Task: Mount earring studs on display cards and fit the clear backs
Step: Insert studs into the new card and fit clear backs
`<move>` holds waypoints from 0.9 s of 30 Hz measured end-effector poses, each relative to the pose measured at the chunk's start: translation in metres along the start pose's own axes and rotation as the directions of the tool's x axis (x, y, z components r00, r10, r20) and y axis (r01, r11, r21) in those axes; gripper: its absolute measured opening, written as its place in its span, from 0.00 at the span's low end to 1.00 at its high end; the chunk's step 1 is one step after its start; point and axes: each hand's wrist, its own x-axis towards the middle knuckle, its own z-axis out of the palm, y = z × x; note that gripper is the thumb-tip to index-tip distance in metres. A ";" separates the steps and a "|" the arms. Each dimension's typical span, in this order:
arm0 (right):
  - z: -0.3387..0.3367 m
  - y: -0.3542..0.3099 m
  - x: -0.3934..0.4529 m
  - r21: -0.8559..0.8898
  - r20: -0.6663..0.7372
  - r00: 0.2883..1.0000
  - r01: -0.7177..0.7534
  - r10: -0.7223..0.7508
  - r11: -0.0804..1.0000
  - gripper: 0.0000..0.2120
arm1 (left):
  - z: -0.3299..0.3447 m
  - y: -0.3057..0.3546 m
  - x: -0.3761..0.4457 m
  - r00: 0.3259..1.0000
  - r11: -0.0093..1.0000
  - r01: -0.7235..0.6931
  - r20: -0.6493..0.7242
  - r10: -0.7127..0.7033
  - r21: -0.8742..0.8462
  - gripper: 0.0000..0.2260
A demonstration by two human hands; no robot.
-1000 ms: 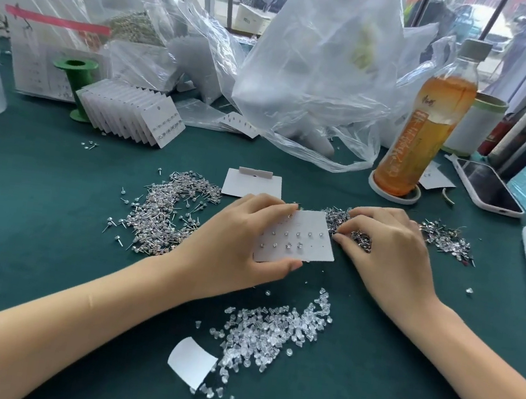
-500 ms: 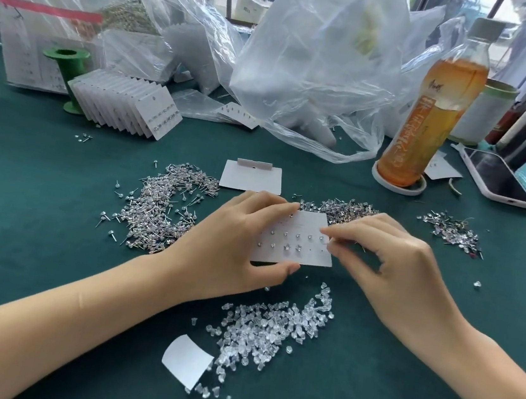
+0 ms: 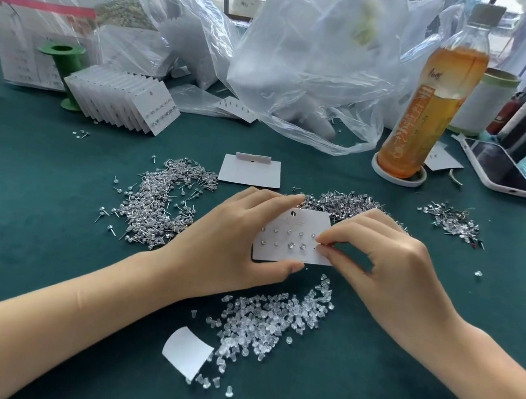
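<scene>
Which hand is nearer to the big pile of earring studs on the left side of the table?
Left. The left hand lies just right of that stud pile, gripping the display card. The right hand is beyond the card, farther from the pile.

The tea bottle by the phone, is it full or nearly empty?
Mostly full. The bottle stands upright and capped, and amber drink fills it up to the shoulder, with only the neck clear.
</scene>
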 end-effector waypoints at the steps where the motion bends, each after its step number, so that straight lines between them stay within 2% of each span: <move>1: 0.000 0.000 0.000 -0.009 -0.007 1.000 0.010 -0.010 1.000 0.04 | 0.000 0.000 0.000 1.000 1.000 -0.001 0.000 0.001 -0.009 0.34; 10: 0.002 0.001 -0.001 -0.016 -0.028 0.996 0.085 -0.086 0.996 0.05 | 0.001 -0.001 0.000 1.000 0.997 0.007 -0.022 -0.009 -0.077 0.33; 15: -0.006 0.001 0.003 0.052 -0.114 0.992 -0.039 0.044 0.998 0.08 | 0.001 -0.004 -0.001 0.999 0.992 0.051 -0.010 -0.052 -0.115 0.34; 18: -0.021 0.012 0.009 0.043 -0.153 0.971 -0.182 0.186 0.982 0.06 | 0.002 -0.006 -0.001 0.998 0.991 0.064 0.002 -0.065 -0.118 0.34; 20: -0.032 0.025 0.011 -0.021 -0.102 0.947 -0.310 0.306 0.951 0.03 | 0.002 -0.007 -0.002 0.997 0.987 0.083 0.006 -0.083 -0.140 0.34; 23: -0.038 0.042 0.007 -0.131 0.065 0.881 -0.458 0.469 0.879 0.02 | 0.002 -0.009 -0.001 0.994 0.983 0.108 0.010 -0.108 -0.152 0.36; 25: -0.036 0.045 0.005 -0.168 0.144 0.854 -0.477 0.500 0.863 0.03 | 0.002 -0.008 -0.001 0.994 0.984 0.109 0.015 -0.108 -0.143 0.36; 27: -0.033 0.045 0.004 -0.191 0.161 0.861 -0.452 0.482 0.871 0.03 | 0.002 -0.008 -0.001 0.995 0.987 0.102 0.025 -0.100 -0.127 0.37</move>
